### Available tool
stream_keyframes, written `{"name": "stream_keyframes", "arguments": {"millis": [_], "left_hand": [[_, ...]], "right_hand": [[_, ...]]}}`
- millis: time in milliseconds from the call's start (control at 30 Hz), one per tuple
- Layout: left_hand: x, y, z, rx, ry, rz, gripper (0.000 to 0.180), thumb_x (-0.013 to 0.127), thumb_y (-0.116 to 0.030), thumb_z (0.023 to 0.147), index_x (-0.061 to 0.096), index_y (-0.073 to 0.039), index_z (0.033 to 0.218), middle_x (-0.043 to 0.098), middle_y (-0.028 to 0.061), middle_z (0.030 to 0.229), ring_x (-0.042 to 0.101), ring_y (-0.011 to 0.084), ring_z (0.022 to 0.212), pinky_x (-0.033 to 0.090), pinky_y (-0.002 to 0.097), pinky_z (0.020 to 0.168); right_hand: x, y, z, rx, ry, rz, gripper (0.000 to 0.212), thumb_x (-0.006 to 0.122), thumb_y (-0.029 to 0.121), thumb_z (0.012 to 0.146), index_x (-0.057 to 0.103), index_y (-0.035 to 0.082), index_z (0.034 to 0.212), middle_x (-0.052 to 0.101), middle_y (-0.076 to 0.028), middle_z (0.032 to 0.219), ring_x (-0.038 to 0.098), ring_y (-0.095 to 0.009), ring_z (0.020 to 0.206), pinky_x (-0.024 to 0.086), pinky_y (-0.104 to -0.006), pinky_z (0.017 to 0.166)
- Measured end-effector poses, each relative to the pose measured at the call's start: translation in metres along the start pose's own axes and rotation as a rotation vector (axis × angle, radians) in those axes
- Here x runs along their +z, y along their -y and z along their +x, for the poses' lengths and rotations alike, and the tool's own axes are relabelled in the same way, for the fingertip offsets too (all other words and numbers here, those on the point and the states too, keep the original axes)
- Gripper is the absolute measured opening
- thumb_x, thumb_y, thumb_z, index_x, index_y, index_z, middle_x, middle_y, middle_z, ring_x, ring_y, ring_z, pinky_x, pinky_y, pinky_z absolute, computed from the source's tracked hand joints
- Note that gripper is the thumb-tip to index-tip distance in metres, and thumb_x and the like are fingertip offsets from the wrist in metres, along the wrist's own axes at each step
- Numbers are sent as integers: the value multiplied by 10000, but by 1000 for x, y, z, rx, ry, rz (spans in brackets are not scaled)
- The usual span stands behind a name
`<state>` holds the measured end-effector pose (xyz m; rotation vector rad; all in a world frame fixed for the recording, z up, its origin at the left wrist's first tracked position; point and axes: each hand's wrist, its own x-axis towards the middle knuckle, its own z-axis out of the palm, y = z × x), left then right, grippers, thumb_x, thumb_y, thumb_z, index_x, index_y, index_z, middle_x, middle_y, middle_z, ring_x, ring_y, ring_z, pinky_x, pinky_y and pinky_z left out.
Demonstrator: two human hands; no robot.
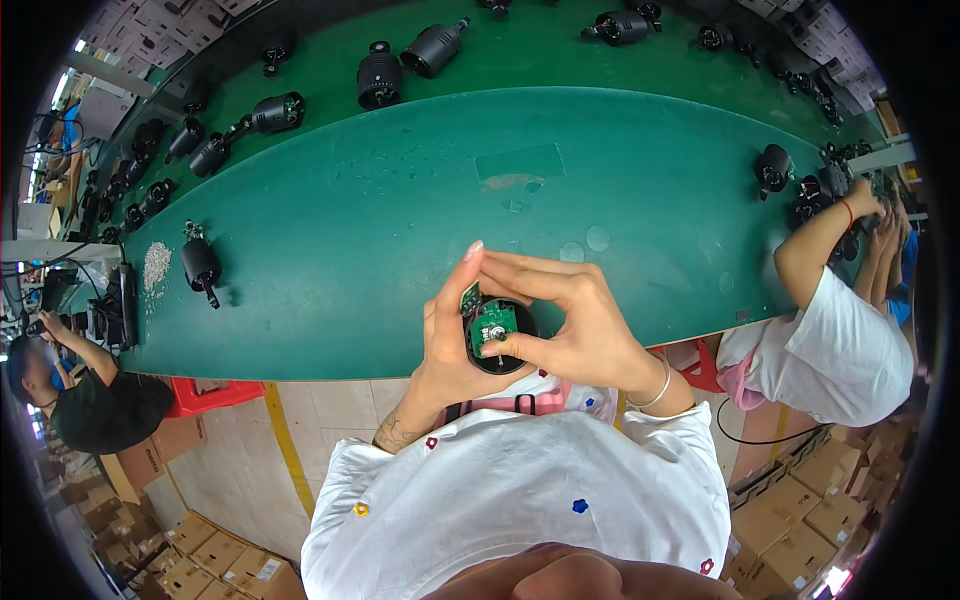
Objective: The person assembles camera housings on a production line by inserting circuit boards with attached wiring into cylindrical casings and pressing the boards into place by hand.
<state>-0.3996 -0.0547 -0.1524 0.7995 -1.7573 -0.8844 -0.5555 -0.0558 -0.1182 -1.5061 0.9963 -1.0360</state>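
Observation:
Close in front of my body, at the table's near edge, a round black camera housing point(526, 320) is held with its open end up. A green circuit board point(494, 320) sits inside it, and a smaller green board point(470, 298) stands at its left rim. My left hand point(446, 335) is wrapped round the housing's left side and underside. My right hand point(590, 325) closes round the far and right side, its thumb pressing over the circuit board by a small pale connector. The fingers behind the housing are partly hidden.
On the green table point(330, 250), a black camera point(200, 262) lies at left beside a heap of small silvery screws point(157, 268). More black cameras point(380, 78) line the far green strip. Co-workers sit at left point(110, 405) and right point(840, 340). A red stool point(215, 396) stands below.

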Motion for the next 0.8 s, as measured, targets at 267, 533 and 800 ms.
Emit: {"name": "stream_keyframes", "arguments": {"millis": [267,533,800], "left_hand": [[-3,0,-4,-51,59,2,1134,813,4,596,114,-10,1489,621,124,905,637,199,818,544,291,730],[8,-5,-16,-217,39,-304,1173,809,-37,594,62,-11,1498,612,169,1031,640,230,870,545,321,783],[-2,1,-9,-133,350,115,1080,796,-148,671,115,7,1494,407,270,1394,567,333,1139,486,420,938]], "right_hand": [[-1,-8,1,3,30,46,630,817,11,611,620,-40,1207,641,-171,1212,659,-250,993,524,-342,885],[-6,-14,7,1,-67,484,455,792,-20,631,689,10,1073,684,-122,1079,669,-201,885,512,-354,884],[-9,-36,5,-528,-83,-64,481,765,-46,646,680,85,1101,703,-65,957,657,-204,783,459,-356,965]]}}
